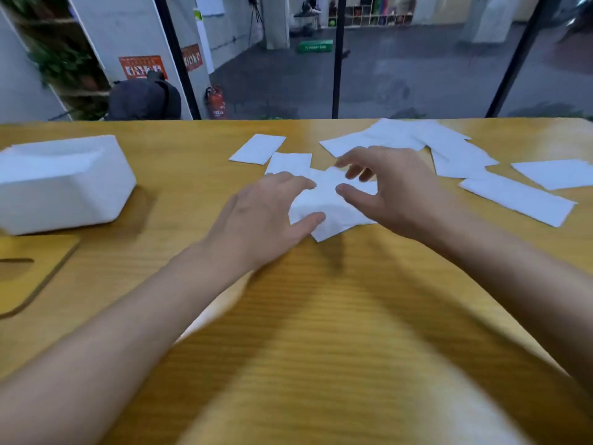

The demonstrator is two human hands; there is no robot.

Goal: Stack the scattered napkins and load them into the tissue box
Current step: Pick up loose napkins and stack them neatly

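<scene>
Several white napkins lie scattered on the wooden table (321,316), most of them at the back right (417,136). A small overlapping bunch of napkins (324,203) lies in the middle. My left hand (266,213) presses on its left side with thumb and fingers touching the paper. My right hand (391,187) hovers over its right side, fingers spread and curled, thumb on the paper. The white tissue box (61,184) stands at the left, its top uncovered.
A wooden lid with a slot (29,271) lies flat in front of the box at the left edge. Single napkins lie at the far right (552,173) and back middle (256,149). Beyond the table's far edge are black posts and a floor below.
</scene>
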